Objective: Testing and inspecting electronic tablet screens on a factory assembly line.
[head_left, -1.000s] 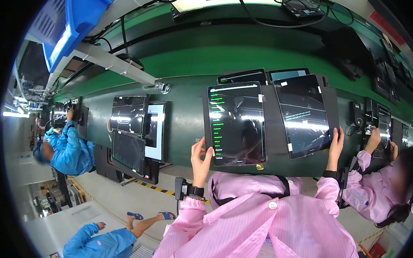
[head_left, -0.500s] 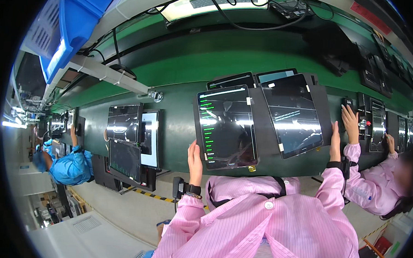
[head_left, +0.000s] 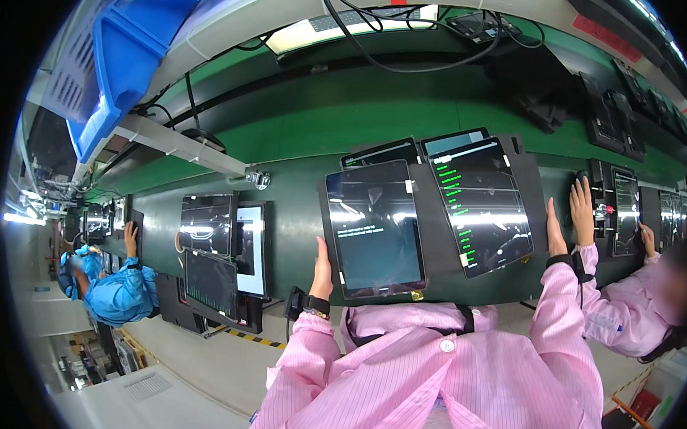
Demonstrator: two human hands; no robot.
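Observation:
My left hand (head_left: 323,269) stands on edge at the lower left side of a tablet (head_left: 376,250), fingers stretched out; whether it touches the rim I cannot tell. This tablet shows a dark bluish screen with a few short lines of text. To the right, a second tablet (head_left: 488,213) lies tilted, with a column of green text. My right hand (head_left: 556,230) is straight-fingered beside it, a little apart from its right edge. Two more tablets show partly behind: a dark one (head_left: 384,153) and one with a light bluish screen (head_left: 454,139). A black pad (head_left: 435,189) shows between the front tablets.
At left lie several stacked tablets (head_left: 210,280), one with a white screen (head_left: 255,241). A co-worker in pink (head_left: 623,307) works at right; one in blue (head_left: 125,289) is at far left. A metal arm (head_left: 186,142) and a blue bin (head_left: 128,52) hang above the green bench (head_left: 298,205).
The left tablet's green list has given way to a bluish screen with short text; the right tablet now shows a green list. Both my hands stay beside the tablets.

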